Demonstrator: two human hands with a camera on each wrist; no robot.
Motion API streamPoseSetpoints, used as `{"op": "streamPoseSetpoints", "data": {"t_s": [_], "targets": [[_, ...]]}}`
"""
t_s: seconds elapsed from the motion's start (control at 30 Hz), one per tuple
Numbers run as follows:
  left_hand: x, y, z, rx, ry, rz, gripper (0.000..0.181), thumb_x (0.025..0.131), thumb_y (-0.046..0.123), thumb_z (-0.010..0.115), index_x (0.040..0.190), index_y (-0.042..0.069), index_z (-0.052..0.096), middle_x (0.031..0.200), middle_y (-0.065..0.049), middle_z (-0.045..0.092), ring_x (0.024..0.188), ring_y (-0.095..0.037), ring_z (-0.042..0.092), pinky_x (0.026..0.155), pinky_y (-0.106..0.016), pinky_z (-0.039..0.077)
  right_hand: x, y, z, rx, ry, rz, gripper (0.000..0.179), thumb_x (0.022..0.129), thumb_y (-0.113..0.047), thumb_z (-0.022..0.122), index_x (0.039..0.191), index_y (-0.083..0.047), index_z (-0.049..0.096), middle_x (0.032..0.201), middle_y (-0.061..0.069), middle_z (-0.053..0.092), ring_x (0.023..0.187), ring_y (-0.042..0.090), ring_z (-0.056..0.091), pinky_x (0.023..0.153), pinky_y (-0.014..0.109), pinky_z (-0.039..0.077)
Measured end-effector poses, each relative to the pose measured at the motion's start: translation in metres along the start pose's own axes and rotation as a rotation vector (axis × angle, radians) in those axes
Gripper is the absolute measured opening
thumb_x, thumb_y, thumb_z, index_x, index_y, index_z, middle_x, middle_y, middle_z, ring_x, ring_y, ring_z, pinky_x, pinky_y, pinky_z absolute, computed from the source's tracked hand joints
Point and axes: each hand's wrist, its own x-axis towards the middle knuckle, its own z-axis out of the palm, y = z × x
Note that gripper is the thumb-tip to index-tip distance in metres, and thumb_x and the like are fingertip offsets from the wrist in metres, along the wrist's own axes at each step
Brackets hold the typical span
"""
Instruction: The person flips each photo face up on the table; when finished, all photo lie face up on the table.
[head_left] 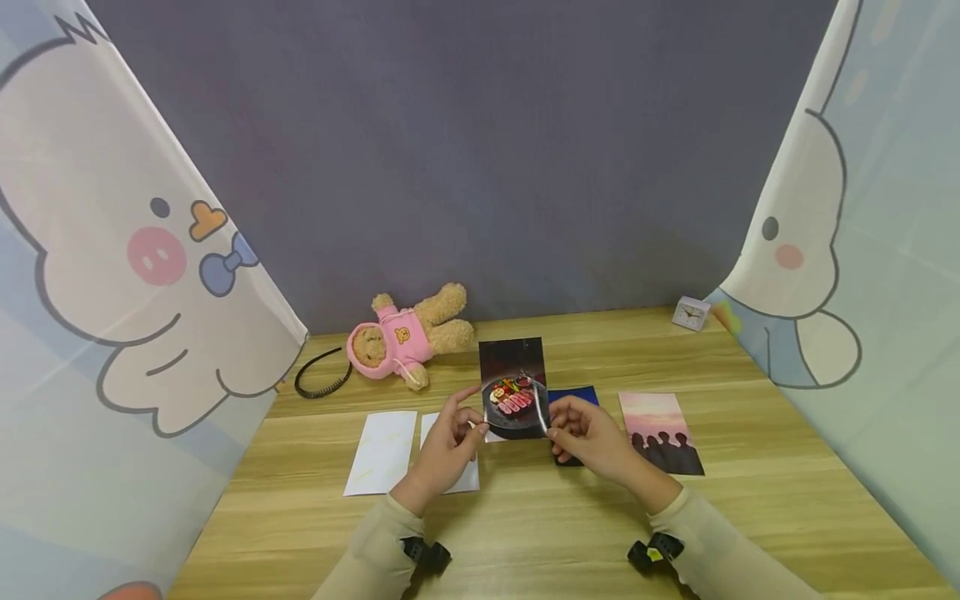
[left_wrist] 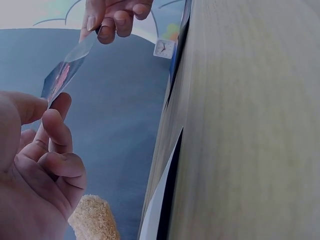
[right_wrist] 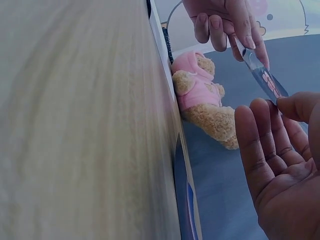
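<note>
Both hands hold up one glossy photo card showing sliced meat and vegetables on a dark plate. My left hand pinches its lower left edge between thumb and fingers, while my right hand pinches the lower right edge. In the left wrist view the photo card is seen nearly edge-on, bowed and raised over the table. Behind the right hand lies a dark blue card, partly hidden. Right of it is a pink sunset card with dark silhouettes. Two white cards lie at left, one whole in view, the other partly covered by the left hand.
A teddy bear in a pink hoodie lies at the back of the wooden table. Beside it is a black coiled cord. A small white clock stands at the back right. Cartoon-printed curtains flank the table; a grey cloth hangs behind.
</note>
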Motion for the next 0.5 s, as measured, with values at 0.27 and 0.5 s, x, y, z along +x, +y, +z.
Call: {"op": "streamPoseSetpoints", "data": {"t_s": [0.27, 0.5], "targets": [[-0.0021, 0.0009, -0.0006, 0.054, 0.009, 0.008, 0.064, 0.103, 0.01, 0.069, 0.16, 0.017, 0.041, 0.1, -0.007, 0.071, 0.061, -0.011, 0.05, 0.053, -0.022, 0.04, -0.0011, 0.003, -0.0003, -0.001, -0.007, -0.018, 0.042, 0.102, -0.003, 0.068, 0.14, -0.001, 0.051, 0.1, 0.033, 0.064, 0.076, 0.034, 0.071, 0.063, 0.045, 0.062], [-0.0018, -0.0021, -0.0013, 0.044, -0.009, 0.009, 0.072, 0.097, 0.002, 0.074, 0.16, 0.011, 0.04, 0.1, -0.012, 0.072, 0.054, -0.013, 0.043, 0.05, -0.021, 0.037, -0.0006, 0.0036, -0.0017, -0.013, 0.003, -0.024, 0.052, 0.102, -0.003, 0.068, 0.148, -0.006, 0.044, 0.099, 0.024, 0.066, 0.077, 0.032, 0.071, 0.063, 0.045, 0.061]]}}
